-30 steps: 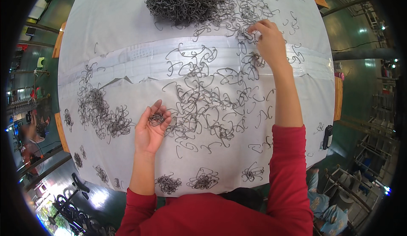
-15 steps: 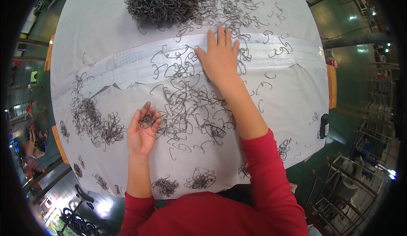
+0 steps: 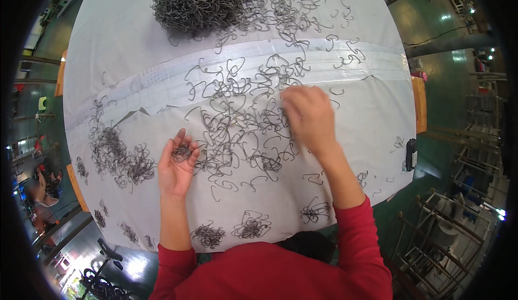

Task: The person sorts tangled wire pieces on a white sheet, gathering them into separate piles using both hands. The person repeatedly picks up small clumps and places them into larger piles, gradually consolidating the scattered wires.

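Curved, S-like wire hooks of dark metal (image 3: 229,138) lie loosely scattered across the middle of the white-covered table (image 3: 135,203). My left hand (image 3: 175,178) rests palm up at their left edge, its fingers curled around a small bunch of hooks (image 3: 182,152). Over the right edge of the scatter is my right hand (image 3: 315,119), bent at the fingers and smeared by motion. Whether anything is between its fingertips cannot be made out. A big dense heap of hooks (image 3: 202,6) sits at the far side, with more hooks spilling to its right.
A looser pile of hooks (image 3: 110,143) lies at the left. Small separate clusters, such as one pile (image 3: 252,226) and another pile (image 3: 208,236), line the near edge. A small black object (image 3: 411,154) stands at the right edge. Clear tape (image 3: 162,76) crosses the cloth.
My right hand has drawn back from the far hooks toward me and to the right, its spread fingers now bent. My left hand keeps its bunch. The view has shifted slightly.
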The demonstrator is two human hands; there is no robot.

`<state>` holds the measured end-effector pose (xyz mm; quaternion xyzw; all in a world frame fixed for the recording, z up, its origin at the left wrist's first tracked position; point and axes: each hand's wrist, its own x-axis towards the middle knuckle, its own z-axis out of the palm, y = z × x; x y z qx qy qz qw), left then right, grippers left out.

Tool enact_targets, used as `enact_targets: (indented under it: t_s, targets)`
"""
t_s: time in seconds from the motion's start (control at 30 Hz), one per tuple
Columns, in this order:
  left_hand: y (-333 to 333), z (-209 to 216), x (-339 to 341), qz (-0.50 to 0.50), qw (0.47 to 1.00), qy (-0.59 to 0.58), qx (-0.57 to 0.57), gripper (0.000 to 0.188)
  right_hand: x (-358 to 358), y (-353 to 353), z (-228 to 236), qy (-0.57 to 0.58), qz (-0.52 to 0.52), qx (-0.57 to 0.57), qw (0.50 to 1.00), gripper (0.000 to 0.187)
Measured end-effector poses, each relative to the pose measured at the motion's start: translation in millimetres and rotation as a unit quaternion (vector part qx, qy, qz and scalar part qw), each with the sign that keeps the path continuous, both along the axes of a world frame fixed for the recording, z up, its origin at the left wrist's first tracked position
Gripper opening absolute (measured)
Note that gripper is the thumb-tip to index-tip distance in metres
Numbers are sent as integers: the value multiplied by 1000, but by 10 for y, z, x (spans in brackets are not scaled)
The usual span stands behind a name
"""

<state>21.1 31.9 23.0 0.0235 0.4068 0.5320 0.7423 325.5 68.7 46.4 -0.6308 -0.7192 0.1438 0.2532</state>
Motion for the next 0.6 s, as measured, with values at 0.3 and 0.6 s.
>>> enact_targets:
  t_s: [0.3,0.6]
  targets:
    - [-5,2,5,-2,1000,-17,1,38,560,467,-172,-156,-145,92,973,13]
    - [8,79,61,-6,999,-31,-11,38,283,539,-183,-64,-137,-39,988,12]
